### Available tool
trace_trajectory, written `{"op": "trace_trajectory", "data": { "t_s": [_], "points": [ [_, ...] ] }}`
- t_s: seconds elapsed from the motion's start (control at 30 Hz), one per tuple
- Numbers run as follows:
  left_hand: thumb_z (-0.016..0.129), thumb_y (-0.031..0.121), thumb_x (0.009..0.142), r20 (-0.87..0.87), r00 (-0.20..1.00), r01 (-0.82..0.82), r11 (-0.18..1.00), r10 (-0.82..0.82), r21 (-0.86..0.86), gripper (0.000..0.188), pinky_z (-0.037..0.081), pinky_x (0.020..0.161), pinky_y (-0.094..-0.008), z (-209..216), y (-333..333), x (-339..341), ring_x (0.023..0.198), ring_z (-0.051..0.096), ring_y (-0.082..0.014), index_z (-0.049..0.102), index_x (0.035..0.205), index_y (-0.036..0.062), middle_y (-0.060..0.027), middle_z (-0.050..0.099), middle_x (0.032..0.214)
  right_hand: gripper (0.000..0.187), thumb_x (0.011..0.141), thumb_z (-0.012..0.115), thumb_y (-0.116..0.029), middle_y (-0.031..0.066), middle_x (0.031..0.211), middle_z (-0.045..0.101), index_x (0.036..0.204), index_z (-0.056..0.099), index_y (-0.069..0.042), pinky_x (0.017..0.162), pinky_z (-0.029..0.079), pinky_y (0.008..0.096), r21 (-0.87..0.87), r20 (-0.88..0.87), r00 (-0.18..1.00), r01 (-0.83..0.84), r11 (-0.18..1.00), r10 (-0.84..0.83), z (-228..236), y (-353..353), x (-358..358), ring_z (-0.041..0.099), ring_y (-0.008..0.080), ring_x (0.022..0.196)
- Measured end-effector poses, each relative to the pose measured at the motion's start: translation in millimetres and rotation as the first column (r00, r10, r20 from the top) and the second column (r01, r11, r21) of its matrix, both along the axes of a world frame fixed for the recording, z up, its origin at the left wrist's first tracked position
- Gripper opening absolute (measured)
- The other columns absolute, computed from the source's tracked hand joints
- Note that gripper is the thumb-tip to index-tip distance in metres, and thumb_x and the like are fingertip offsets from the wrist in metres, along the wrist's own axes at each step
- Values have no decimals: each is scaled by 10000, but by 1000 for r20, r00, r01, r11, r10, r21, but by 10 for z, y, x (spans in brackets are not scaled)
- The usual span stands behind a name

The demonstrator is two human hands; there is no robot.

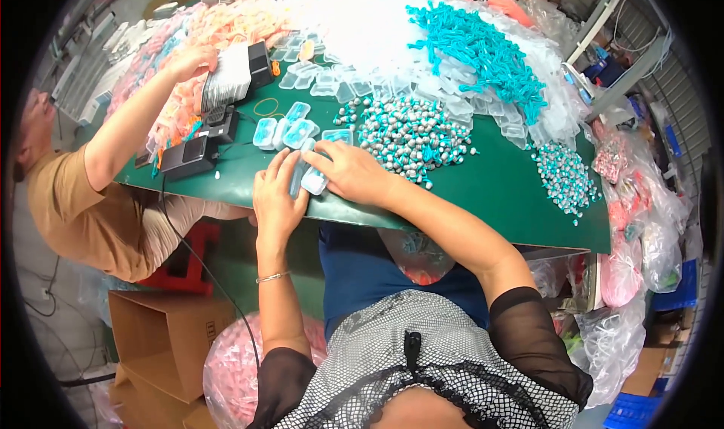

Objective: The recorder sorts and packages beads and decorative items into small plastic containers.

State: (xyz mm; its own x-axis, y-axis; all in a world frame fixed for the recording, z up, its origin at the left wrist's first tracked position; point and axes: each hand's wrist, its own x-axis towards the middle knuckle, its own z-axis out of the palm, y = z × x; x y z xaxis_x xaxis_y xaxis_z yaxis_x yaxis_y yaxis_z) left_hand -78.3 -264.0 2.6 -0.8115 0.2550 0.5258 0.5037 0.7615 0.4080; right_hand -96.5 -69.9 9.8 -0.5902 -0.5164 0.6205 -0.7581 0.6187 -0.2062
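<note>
At the near edge of the green table, my left hand (277, 190) is closed round the left side of some small clear plastic cases (314, 180). My right hand (353, 171) grips the same cases from the right, fingers bent over their top. How many cases lie between my hands is partly hidden by the fingers. Just beyond stand several closed clear cases (297, 133) with turquoise contents. To the right of these spreads a heap of small silver-grey round pieces with turquoise ends (407, 136). Its left edge lies close to my right hand.
Empty clear cases (362, 22) pile up at the back, with a turquoise heap of small parts (490, 56) on top. A smaller heap (566, 180) lies right. At left, a co-worker's hand (194, 62) touches a stack of white cards (228, 78) near black boxes (188, 157).
</note>
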Motion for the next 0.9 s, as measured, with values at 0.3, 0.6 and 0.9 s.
{"op": "trace_trajectory", "data": {
  "t_s": [0.3,0.6,0.9],
  "points": [
    [674,17,711,180,982,41,996,-53,74,558,472,923,-439,136,37,-2,1039,579,-375,599,1257,111,-128,599,1286,311,769,668,-129,151,958,602,1040,578,-7,697,538,440,84,25,999,42,996,-44,-79,-80,-33,641,347,854],
    [724,131,774,112,993,60,989,-45,-139,372,503,883,-437,134,129,-194,1030,613,-346,652,1139,121,-113,646,1151,273,790,693,-221,167,845,640,1003,606,-74,643,547,476,178,95,977,174,969,-192,168,104,245,674,365,751],
    [803,412,733,-94,964,-266,915,249,-305,420,540,686,-444,97,285,-284,858,672,-317,682,1025,136,-103,681,891,327,869,719,-265,135,942,681,1100,584,-77,756,539,396,-323,761,583,-38,946,283,32,832,1773,686,338,876]
  ]
}}
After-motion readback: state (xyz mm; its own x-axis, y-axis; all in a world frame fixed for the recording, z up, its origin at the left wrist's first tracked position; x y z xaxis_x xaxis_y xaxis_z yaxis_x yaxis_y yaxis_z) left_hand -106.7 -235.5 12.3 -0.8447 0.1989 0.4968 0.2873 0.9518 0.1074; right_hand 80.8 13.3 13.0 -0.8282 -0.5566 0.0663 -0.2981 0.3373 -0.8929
